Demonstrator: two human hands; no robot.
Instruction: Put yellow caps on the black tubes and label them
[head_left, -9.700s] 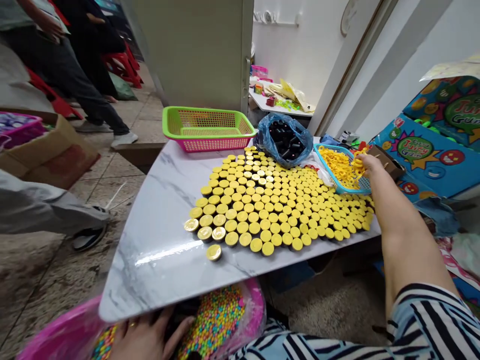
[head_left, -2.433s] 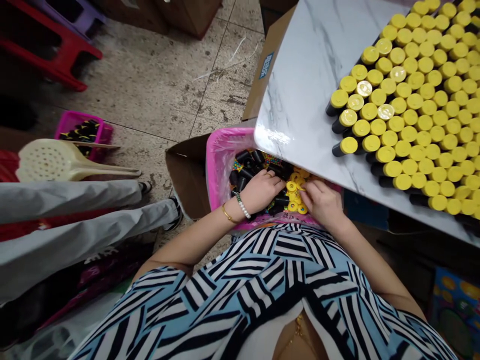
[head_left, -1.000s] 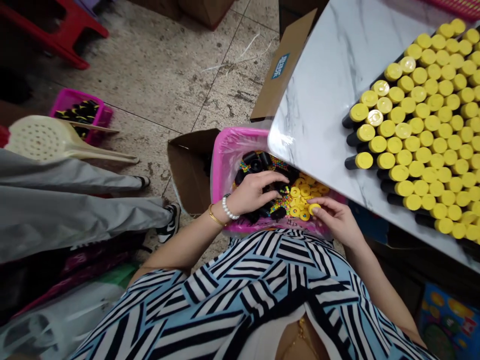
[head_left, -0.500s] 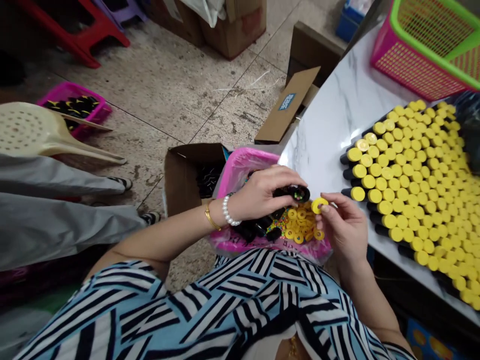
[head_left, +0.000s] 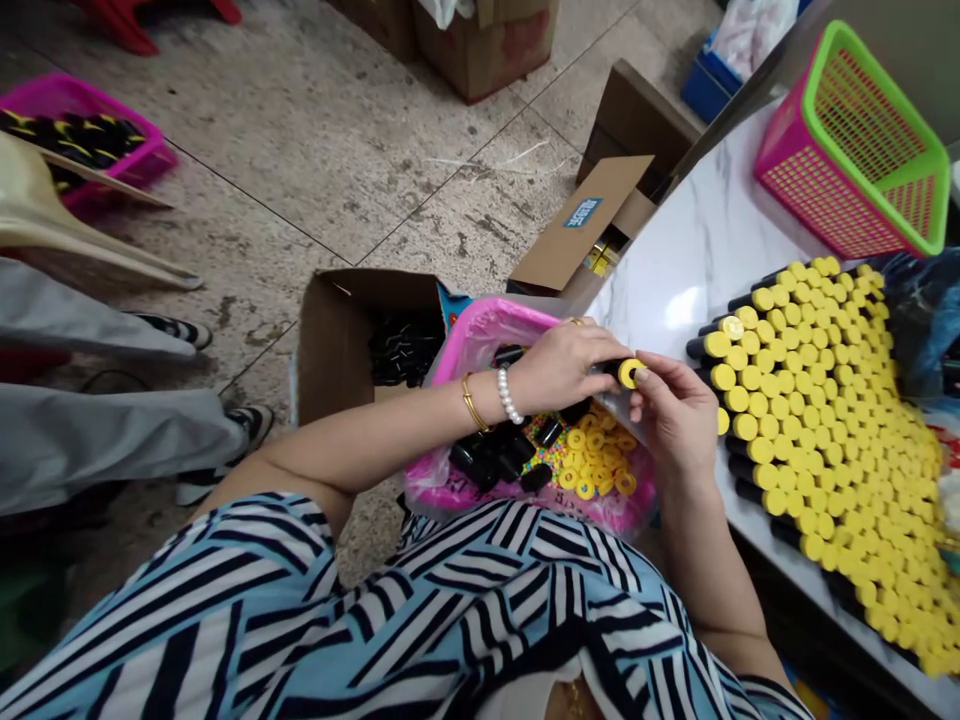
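Note:
My left hand is shut around a black tube. My right hand pinches a yellow cap against the tube's end. Both hands are above a pink plastic-lined basin on my lap. It holds loose black tubes, yellow caps and coloured candies. Whether the cap is fully seated is hidden by my fingers. To the right, many yellow-capped black tubes lie in tight rows on a white marble table.
A green-and-pink plastic basket stands on the table. A cardboard box of black tubes is left of the basin. A co-worker's grey trouser legs and a magenta tray are at far left.
The black tube and yellow cap, apart before, now meet at the tube's end above the basin. My view has turned, shifting the table and basket further into the right of the picture.

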